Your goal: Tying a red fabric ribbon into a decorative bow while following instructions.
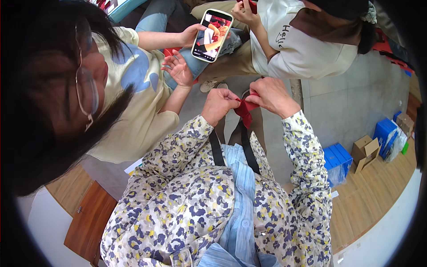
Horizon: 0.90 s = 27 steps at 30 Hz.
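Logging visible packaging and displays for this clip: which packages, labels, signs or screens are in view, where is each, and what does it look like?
Phone: top centre, in another person's hand; white rounded case, lit screen showing red and orange.
Blue boxes: floor, right of the wearer's right sleeve; rectangular, partly plastic-wrapped.
Open cardboard box: beside them; brown, flaps up.
Blue carton: far right; upright.
Small brown box: right edge.

— Where are you standing right now?

— I'm looking down at what seems a plain workroom or storeroom: a grey floor (351,107) is meeting a strip of wood flooring (378,196).

— What's showing that?

— Blue crates (336,159) and open cardboard boxes (365,152) are sitting along the wall, and a wooden cabinet (89,222) is standing beside me.
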Available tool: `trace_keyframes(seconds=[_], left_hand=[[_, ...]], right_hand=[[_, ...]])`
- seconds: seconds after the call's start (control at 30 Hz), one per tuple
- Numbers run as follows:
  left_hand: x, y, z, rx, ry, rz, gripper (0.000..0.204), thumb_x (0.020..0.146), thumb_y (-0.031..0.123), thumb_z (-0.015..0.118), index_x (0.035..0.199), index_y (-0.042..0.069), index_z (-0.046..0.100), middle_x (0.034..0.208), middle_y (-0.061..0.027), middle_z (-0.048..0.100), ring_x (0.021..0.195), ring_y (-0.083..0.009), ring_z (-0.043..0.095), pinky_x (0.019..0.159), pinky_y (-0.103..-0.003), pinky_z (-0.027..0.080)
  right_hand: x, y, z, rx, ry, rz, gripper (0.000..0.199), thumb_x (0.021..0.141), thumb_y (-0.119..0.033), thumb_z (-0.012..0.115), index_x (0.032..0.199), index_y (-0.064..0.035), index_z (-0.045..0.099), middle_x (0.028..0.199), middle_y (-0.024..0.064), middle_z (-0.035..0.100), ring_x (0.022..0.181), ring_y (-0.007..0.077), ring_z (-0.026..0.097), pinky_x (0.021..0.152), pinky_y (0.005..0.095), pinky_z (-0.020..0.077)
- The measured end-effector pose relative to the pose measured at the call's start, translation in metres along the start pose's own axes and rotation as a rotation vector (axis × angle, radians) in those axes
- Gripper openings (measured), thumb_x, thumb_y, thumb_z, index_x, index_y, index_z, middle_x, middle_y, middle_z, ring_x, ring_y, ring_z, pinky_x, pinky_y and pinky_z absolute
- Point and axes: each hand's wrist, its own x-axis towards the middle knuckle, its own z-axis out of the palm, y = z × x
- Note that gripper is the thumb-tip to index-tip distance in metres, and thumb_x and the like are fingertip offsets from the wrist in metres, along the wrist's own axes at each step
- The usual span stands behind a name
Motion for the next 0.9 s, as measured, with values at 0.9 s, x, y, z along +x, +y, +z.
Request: trace_keyframes(seconds=[0.9], left_hand=[[0.009, -0.041, -0.004, 0.041, 0.321, 0.174, 0.01, 0.07, 0.001, 0.066, 0.077, -0.006, 0.065, 0.068, -0.0093, 0.066, 0.06, -0.0096, 0.06, 0.056, -0.022, 0.047]], right_hand=[[0.001, -0.03, 0.052, -0.005, 0.396, 0.033, 0.013, 0.073, -0.018, 0.067, 0.075, -0.0066, 0.06, 0.074, 0.0093, 0.058, 0.07, 0.0291, 0.06, 0.061, 0.0414, 0.0472]])
